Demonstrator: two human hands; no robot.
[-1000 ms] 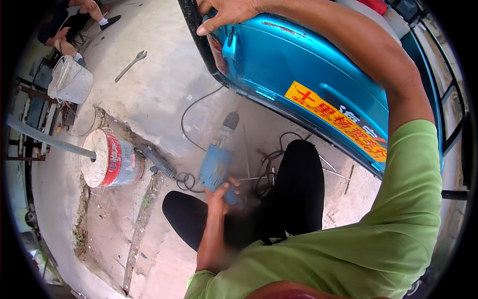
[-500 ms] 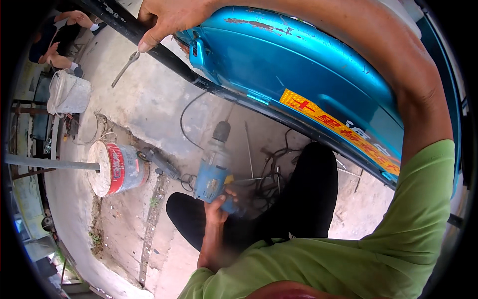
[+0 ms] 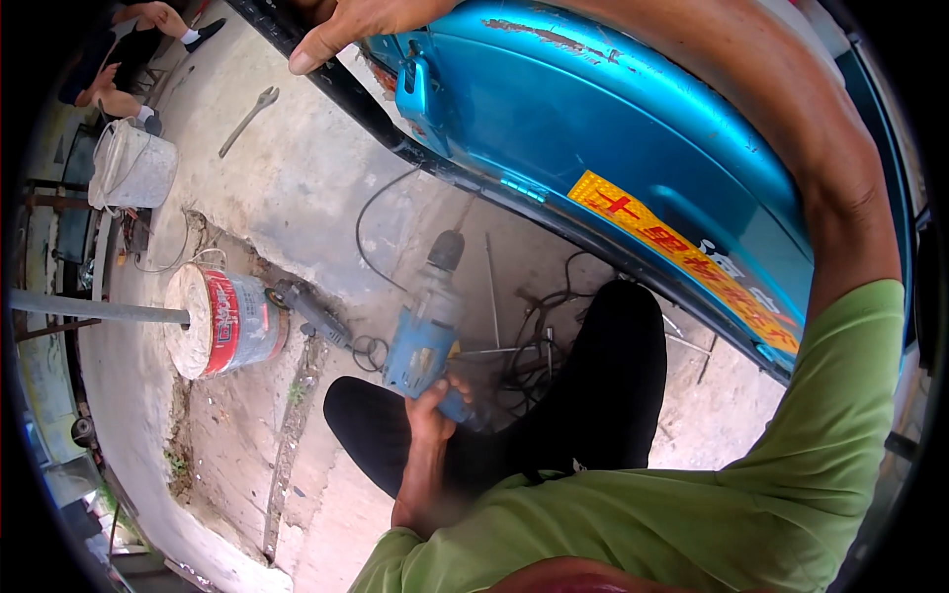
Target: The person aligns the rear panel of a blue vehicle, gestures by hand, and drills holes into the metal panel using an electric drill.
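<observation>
My left hand (image 3: 432, 407) grips the handle of a blue and silver power drill (image 3: 417, 348), held in front of my bent knees. A thin bit stands in the drill's dark chuck (image 3: 446, 251), pointing away from me toward a black metal bar (image 3: 457, 176). At the top of the view, my right hand (image 3: 368, 24) is closed round the far part of that bar, thumb on the near side; its other fingers are mostly hidden. Along the bar lies a glossy blue vehicle panel (image 3: 554, 119) with a hinge, a latch and a yellow sticker (image 3: 682, 259).
To the left stand a red and white bucket (image 3: 229, 318) with a metal pole at its top, and a whitish pail (image 3: 134, 166). An angle grinder (image 3: 314, 314), a wrench (image 3: 247, 123), rods and tangled cables (image 3: 534, 346) lie on the broken concrete. Another person (image 3: 119, 61) sits far left.
My view has shifted slightly, so the bar, the panel and the floor items sit a little differently. Both hands keep their grips, and the drill has barely moved.
</observation>
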